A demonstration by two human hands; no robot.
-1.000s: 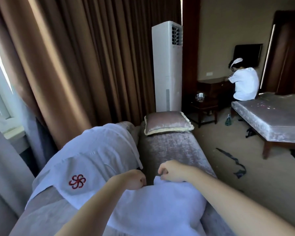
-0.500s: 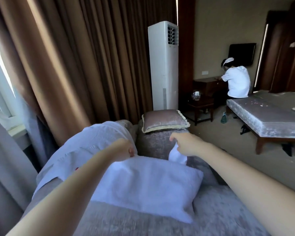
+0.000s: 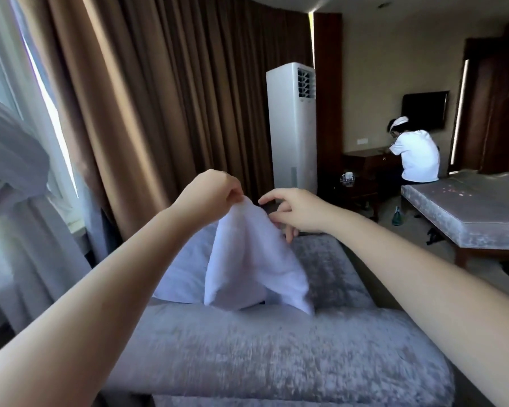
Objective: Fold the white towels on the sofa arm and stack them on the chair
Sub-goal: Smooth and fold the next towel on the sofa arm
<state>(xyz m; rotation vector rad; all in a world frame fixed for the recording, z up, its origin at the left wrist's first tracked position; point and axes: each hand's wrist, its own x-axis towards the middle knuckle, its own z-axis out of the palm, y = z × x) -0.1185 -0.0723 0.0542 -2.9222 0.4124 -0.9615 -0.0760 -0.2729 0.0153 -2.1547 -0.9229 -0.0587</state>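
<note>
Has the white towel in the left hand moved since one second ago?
Yes, upward. The white towel lay flat on the sofa arm; now the left hand pinches its top, raised high above that arm.

The towel [image 3: 253, 259] hangs from the left hand [image 3: 212, 192] onto the sofa arm [image 3: 276, 353], the right hand [image 3: 294, 211] touching its right edge, a second towel [image 3: 182, 268] lying just behind to the left. The curtain [image 3: 159, 98] stands behind the sofa, with the window [image 3: 46, 107] at its left and the cooler [image 3: 291, 127] at its right end. Well to the right lies the bed [image 3: 467, 221], with a person [image 3: 415, 154] at its far corner, a TV [image 3: 423, 110] on the wall above and a table [image 3: 357, 188] between cooler and bed
</note>
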